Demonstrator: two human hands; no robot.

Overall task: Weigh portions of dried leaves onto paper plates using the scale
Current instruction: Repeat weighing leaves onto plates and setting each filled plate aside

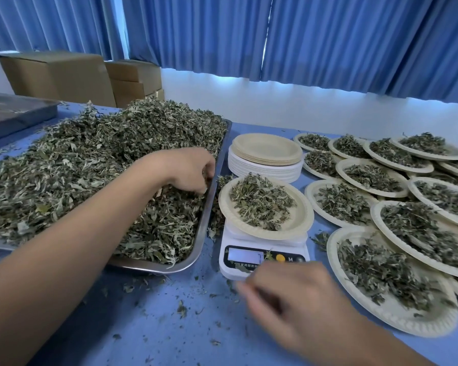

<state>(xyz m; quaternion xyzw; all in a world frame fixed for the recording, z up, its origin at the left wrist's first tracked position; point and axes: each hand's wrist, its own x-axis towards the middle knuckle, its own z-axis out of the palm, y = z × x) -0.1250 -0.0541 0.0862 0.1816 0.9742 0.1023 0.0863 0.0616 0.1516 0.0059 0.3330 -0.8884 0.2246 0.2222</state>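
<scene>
Your left hand (191,170) reaches into tray (204,228), grip pinching leaves (77,154); right hand (296,294) blurred above blue desk (169,326), grip unclear.

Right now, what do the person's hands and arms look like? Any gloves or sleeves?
No gloves and no sleeves show: the left hand and right hand are bare, and so are both forearms. No watch or bracelet shows. The right hand is blurred.
</scene>
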